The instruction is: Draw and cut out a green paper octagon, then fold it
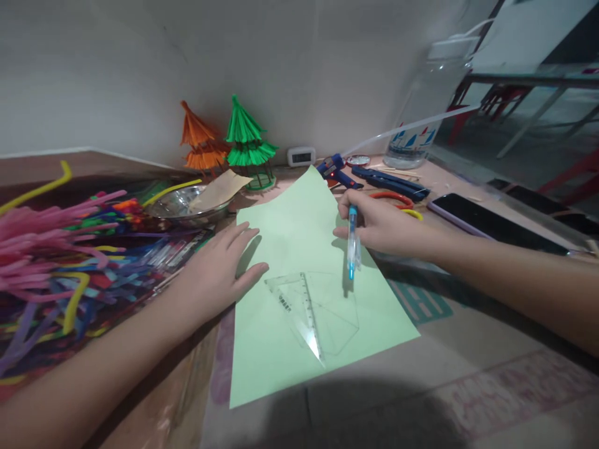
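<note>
A sheet of light green paper (281, 237) lies before me, its far end raised and bent. My left hand (224, 262) rests on its left edge, fingers apart and nothing held. At the right edge, my right hand (369, 224) has its fingers bent round a clear pen with blue parts (352, 243), which hangs over the sheet with its blue end toward me. A transparent triangle ruler (306, 312) lies flat on the paper, partly over thin pencil lines that form a many-sided outline with lines crossing inside.
Pipe cleaners (51, 262) pile up at left beside a metal bowl (187, 202). Orange (199, 134) and green (246, 134) tiered models stand by the wall. Behind the paper are a blue glue gun (333, 167), utility knife (388, 181), phone (491, 221) and bottle (421, 106).
</note>
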